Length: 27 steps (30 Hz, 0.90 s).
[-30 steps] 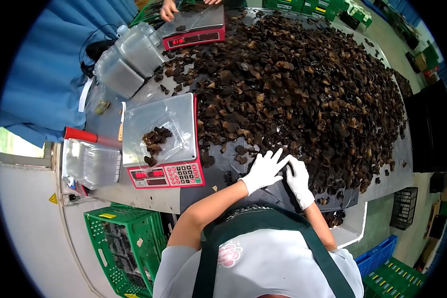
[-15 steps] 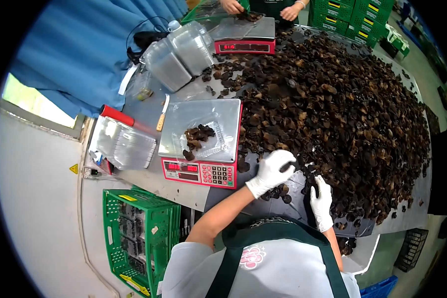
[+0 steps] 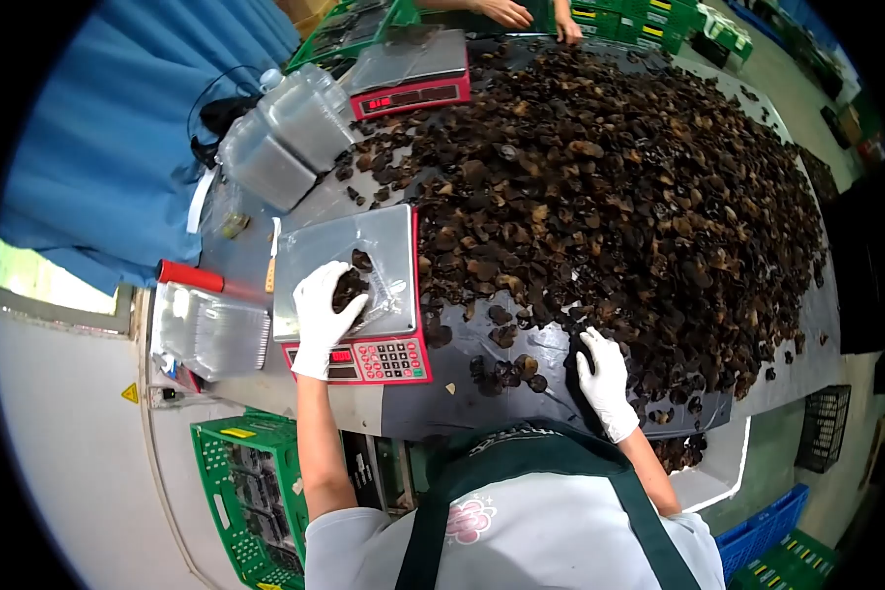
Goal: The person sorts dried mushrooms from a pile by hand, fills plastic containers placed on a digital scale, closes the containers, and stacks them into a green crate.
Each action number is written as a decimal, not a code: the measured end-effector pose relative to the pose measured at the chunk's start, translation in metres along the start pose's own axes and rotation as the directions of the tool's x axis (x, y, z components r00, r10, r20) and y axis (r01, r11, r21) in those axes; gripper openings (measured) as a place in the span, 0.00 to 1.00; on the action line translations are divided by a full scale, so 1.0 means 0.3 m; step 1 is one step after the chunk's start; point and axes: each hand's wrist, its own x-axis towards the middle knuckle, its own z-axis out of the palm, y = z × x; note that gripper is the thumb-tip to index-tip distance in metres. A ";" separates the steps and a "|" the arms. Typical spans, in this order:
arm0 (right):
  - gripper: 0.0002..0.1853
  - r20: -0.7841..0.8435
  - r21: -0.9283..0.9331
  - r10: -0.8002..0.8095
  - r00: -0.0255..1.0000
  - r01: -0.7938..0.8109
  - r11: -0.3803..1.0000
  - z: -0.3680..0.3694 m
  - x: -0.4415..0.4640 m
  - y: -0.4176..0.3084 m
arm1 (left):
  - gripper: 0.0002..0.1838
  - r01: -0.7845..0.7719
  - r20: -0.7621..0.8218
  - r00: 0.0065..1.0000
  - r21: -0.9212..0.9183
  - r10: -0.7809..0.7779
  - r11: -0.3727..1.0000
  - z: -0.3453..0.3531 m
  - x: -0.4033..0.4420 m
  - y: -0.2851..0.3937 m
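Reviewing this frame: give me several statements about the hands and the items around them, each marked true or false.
1. The left hand is at the near scale. True.
2. The right hand is on the clear trays. False: it is at the near edge of the dark pile.
3. Both hands wear white gloves. True.
4. The red roll lies on the near scale. False: it lies left of it.
5. The knife lies beside the near scale. True.
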 end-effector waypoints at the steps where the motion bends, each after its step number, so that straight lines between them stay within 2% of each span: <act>1: 0.15 0.005 -0.003 -0.003 1.000 0.003 1.000 -0.001 0.001 -0.002 | 0.33 0.031 -0.015 0.999 0.086 -0.030 0.996 -0.005 -0.002 0.007; 3: 0.14 0.010 0.002 -0.016 1.000 0.016 1.000 -0.006 -0.002 -0.011 | 0.37 0.011 -0.166 0.985 0.280 0.037 0.960 -0.020 0.005 0.092; 4: 0.13 -0.010 0.014 -0.029 1.000 0.029 0.999 -0.007 0.000 -0.021 | 0.39 0.019 -0.197 0.980 0.263 0.034 0.964 -0.022 0.013 0.130; 5: 0.14 0.016 0.033 -0.025 1.000 0.025 0.999 -0.015 0.001 -0.031 | 0.36 0.020 -0.257 0.965 0.253 0.048 0.967 -0.019 0.015 0.180; 6: 0.15 0.023 0.037 -0.028 0.999 0.027 0.999 -0.015 0.002 -0.035 | 0.34 0.003 -0.232 0.972 0.144 0.030 0.990 -0.011 0.012 0.247; 8: 0.17 0.037 0.040 -0.037 0.999 0.035 0.999 -0.009 0.021 -0.038 | 0.30 -0.095 -0.142 0.986 -0.068 0.084 0.993 0.060 -0.020 0.369; 9: 0.21 0.041 0.042 -0.055 0.998 0.054 0.998 -0.003 0.038 -0.030 | 0.28 -0.174 -0.085 0.983 -0.174 0.161 0.969 0.122 -0.058 0.417; 11: 0.25 0.038 0.042 -0.066 0.997 0.065 0.997 0.003 0.095 -0.037 | 0.33 -0.127 0.179 0.960 -0.412 0.217 0.902 0.269 -0.169 0.490; 13: 0.32 0.101 -0.028 -0.063 0.993 0.066 0.997 0.019 0.160 -0.041 | 0.40 -0.056 0.383 0.911 -0.257 0.155 0.965 0.369 -0.270 0.549; 15: 0.36 0.193 -0.120 -0.055 0.980 0.080 0.990 0.031 0.226 -0.070 | 0.47 -0.088 0.434 0.886 -0.186 0.162 0.979 0.427 -0.326 0.566; 16: 0.40 0.257 -0.185 -0.065 0.964 0.115 0.976 0.050 0.251 -0.075 | 0.47 -0.159 0.411 0.878 -0.230 0.244 0.960 0.445 -0.334 0.567; 17: 0.40 0.253 -0.214 -0.109 0.961 0.166 0.963 0.076 0.265 -0.078 | 0.45 -0.207 0.374 0.889 -0.186 0.264 0.961 0.462 -0.356 0.584; 20: 0.32 0.360 -0.289 -0.116 0.926 0.229 0.930 0.125 0.280 -0.106 | 0.38 -0.270 0.252 0.915 -0.202 0.316 0.941 0.500 -0.356 0.592; 21: 0.28 0.330 -0.302 -0.140 0.933 0.245 0.921 0.154 0.271 -0.090 | 0.36 -0.268 0.228 0.918 -0.242 0.323 0.933 0.515 -0.347 0.590; 23: 0.24 0.287 -0.269 -0.175 0.942 0.254 0.929 0.170 0.257 -0.064 | 0.30 -0.311 0.213 0.921 -0.111 0.328 0.944 0.537 -0.335 0.594; 25: 0.22 0.250 -0.264 -0.145 0.957 0.212 0.941 0.149 0.244 -0.065 | 0.26 -0.280 0.243 0.925 -0.080 0.291 0.957 0.586 -0.333 0.583; 26: 0.20 0.222 -0.303 -0.105 0.969 0.171 0.937 0.130 0.236 -0.073 | 0.22 -0.278 0.130 0.948 -0.114 0.292 0.954 0.613 -0.334 0.570; 27: 0.22 0.233 -0.319 -0.056 0.971 0.131 0.939 0.119 0.228 -0.069 | 0.18 -0.248 0.097 0.959 -0.171 0.267 0.953 0.616 -0.322 0.566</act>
